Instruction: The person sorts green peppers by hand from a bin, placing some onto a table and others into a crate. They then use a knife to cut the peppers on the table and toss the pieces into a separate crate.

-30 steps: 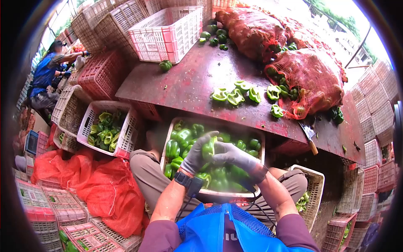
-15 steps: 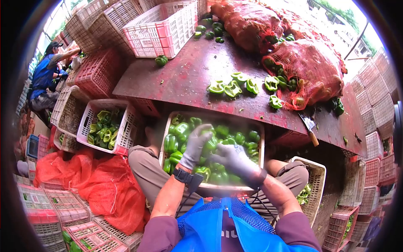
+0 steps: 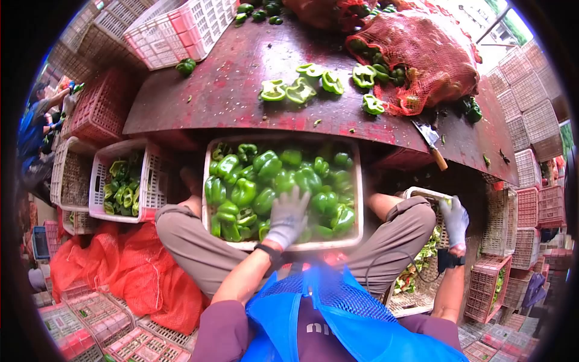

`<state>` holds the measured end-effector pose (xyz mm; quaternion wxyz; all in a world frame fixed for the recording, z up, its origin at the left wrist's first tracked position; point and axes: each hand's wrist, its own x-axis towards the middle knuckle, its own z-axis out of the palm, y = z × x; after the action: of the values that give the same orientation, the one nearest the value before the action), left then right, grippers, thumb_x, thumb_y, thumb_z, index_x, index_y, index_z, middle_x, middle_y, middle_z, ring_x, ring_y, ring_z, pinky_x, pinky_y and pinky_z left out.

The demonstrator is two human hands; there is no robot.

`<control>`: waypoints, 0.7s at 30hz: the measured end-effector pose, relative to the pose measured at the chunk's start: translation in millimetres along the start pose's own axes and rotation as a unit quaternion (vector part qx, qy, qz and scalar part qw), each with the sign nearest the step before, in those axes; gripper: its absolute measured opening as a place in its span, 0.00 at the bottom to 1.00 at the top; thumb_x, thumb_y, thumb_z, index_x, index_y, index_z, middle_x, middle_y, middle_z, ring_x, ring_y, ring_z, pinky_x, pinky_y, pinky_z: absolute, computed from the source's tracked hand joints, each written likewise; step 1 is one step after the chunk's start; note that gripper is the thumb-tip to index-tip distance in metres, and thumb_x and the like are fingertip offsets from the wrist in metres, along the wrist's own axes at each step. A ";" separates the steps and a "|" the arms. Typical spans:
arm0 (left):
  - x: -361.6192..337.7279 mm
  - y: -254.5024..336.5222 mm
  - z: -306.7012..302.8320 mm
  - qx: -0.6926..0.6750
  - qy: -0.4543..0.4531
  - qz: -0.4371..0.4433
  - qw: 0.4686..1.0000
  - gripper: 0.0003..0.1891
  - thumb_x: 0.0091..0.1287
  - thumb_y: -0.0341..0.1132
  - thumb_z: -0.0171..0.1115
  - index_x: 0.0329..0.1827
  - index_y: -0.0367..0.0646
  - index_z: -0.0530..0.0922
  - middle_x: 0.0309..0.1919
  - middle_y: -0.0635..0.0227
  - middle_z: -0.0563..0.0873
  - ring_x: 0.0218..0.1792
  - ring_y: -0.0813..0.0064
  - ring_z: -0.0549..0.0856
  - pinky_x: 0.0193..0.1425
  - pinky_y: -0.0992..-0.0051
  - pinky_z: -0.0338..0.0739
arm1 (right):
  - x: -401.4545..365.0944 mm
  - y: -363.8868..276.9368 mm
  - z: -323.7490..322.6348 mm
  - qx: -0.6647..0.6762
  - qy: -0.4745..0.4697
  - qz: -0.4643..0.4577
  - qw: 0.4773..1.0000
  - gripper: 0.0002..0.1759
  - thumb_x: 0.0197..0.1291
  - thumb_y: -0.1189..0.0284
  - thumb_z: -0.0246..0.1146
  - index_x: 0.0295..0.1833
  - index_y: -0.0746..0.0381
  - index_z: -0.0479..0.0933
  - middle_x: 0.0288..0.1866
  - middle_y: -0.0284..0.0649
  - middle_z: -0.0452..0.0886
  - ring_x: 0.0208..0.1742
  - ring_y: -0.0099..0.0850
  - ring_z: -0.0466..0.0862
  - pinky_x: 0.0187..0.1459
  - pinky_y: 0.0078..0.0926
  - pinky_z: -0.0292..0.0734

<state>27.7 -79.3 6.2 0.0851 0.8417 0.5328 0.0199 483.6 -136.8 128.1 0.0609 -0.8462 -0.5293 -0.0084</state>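
Peppers [image 3: 265,181], green, whole, fill white crate [image 3: 360,199] on my lap at centre of frame, far end under edge of red table [image 3: 217,96]. L hand [image 3: 288,217], grey glove, lies palm down on the pile at lower centre of crate. Fingers spread wide, touching peppers, closed on none. R hand [image 3: 455,220], also gloved, is out at right of frame over rim of basket [image 3: 416,194] w/ green trimmings, beside my knee. Back of hand faces me, fingers point up; can't tell if it grips anything.

Cut halves [image 3: 298,90] on table, upper centre. Knife [image 3: 433,145] to their right, near table edge. Red net sack [image 3: 434,54] upper right. Second crate [image 3: 96,193] at left holds cut pieces. Co-worker in blue [image 3: 33,127] at far left edge.
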 end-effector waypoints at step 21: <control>-5.8 0.7 10.7 0.011 -0.031 -0.003 0.999 0.42 0.56 0.56 0.70 0.75 0.53 0.67 0.72 0.57 0.69 0.65 0.50 0.71 0.64 0.52 0.66 | 261.2 -343.6 65.0 0.049 -0.003 -0.335 0.941 0.23 0.67 0.67 0.54 0.67 0.55 0.74 0.60 0.56 0.81 0.61 0.51 0.81 0.62 0.48 0.74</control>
<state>27.2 -86.2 -3.8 0.0919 0.8411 0.5328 -0.0125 287.0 252.8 116.5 0.0939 -0.6158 -0.7823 0.0001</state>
